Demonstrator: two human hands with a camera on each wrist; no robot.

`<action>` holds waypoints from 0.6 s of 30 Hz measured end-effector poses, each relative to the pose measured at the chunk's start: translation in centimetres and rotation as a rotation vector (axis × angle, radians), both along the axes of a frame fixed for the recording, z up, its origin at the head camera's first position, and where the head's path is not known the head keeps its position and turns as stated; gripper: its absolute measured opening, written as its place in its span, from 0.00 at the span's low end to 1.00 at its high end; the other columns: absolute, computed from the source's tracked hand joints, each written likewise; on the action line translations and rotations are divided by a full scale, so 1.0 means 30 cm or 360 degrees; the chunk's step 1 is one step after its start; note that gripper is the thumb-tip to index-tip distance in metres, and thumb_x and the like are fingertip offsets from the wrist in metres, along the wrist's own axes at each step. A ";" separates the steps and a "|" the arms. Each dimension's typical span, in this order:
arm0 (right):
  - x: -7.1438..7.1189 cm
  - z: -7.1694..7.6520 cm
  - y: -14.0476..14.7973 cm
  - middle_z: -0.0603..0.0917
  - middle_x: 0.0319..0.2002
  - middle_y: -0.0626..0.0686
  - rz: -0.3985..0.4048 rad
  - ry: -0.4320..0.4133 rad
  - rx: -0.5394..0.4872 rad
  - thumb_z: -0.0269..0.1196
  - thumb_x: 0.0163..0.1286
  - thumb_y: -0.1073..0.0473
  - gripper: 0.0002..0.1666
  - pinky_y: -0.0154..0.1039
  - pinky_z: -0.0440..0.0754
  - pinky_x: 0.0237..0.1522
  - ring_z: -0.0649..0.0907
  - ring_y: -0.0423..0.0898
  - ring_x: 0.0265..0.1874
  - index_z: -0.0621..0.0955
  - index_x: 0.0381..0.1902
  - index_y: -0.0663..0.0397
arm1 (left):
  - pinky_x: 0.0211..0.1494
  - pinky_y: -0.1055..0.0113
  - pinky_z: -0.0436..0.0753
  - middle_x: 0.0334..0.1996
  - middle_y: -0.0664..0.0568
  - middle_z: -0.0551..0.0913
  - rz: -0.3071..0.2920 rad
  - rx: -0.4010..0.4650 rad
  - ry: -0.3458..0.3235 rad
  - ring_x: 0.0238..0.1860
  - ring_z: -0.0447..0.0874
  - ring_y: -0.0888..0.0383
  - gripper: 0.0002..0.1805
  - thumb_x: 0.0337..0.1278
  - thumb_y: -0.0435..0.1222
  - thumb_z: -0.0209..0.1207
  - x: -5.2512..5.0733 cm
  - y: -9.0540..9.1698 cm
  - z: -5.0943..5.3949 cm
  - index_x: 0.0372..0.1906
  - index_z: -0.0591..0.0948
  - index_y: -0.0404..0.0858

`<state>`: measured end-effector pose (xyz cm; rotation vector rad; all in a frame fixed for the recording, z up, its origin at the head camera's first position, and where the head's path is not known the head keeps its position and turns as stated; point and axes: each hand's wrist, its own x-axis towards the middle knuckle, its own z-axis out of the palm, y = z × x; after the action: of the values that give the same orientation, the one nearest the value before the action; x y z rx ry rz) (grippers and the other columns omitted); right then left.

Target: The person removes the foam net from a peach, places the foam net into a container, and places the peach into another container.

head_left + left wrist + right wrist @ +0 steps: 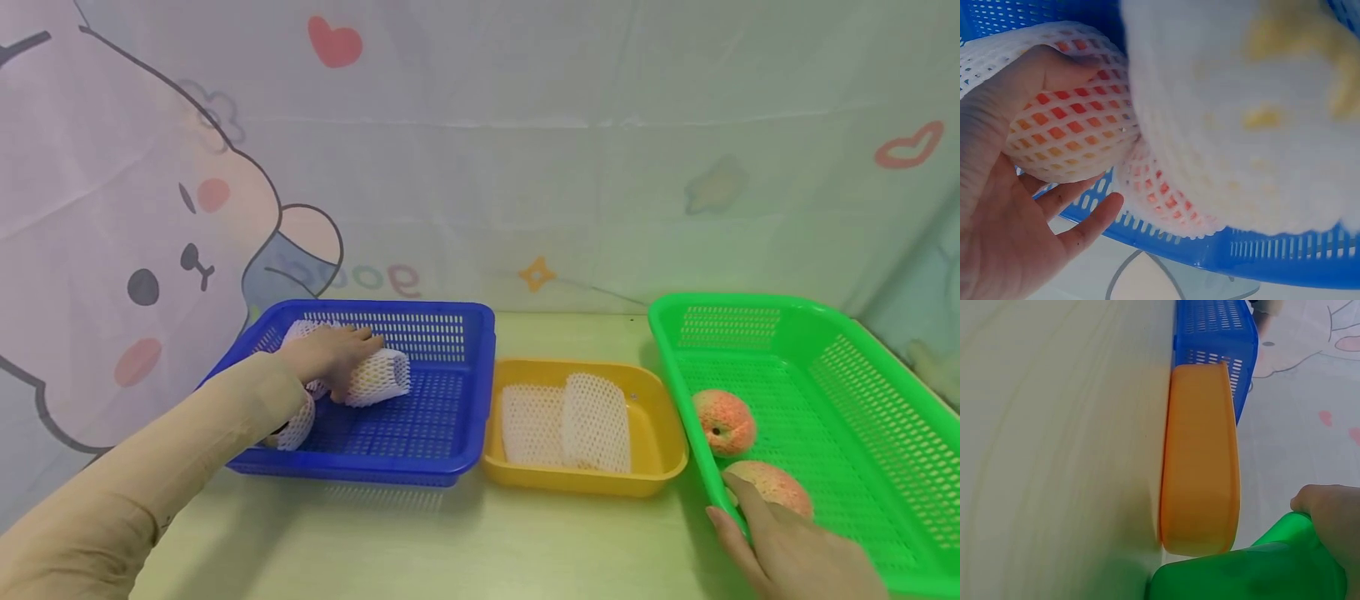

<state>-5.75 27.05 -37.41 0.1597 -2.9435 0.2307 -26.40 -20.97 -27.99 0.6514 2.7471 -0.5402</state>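
In the blue basket (442, 400), my left hand (330, 354) holds a peach in a white foam net (1079, 131), its thumb over the net and some fingers behind the fruit. A pinkish netted fruit (1166, 194) lies beside it. Another netted fruit (1241, 125) looms blurred, close to the left wrist camera. My right hand (802, 542) grips the near left rim of the green basket (795, 333), thumb outside. Inside that basket are two bare, red-and-yellow peaches: one peach (723, 423) farther back, another peach (772, 486) right by the right fingers.
Between the baskets stands a yellow tray (652, 425) with flat white foam nets (596, 423) in it. All three containers sit on a pale wooden table (465, 542). A printed curtain (487, 167) hangs behind them.
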 end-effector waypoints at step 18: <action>0.009 -0.003 -0.010 0.86 0.48 0.56 0.0002 0.0076 -0.0011 0.50 0.72 0.40 0.29 0.48 0.74 0.20 0.86 0.53 0.40 0.69 0.62 0.51 | 0.68 0.40 0.67 0.72 0.33 0.56 0.0078 0.0098 -0.0058 0.69 0.59 0.30 0.52 0.38 0.36 0.72 0.025 0.034 0.040 0.71 0.58 0.30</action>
<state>-5.49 26.74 -37.50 0.1639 -2.8949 0.2343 -25.64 -19.94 -26.81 0.6001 2.7472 -0.4306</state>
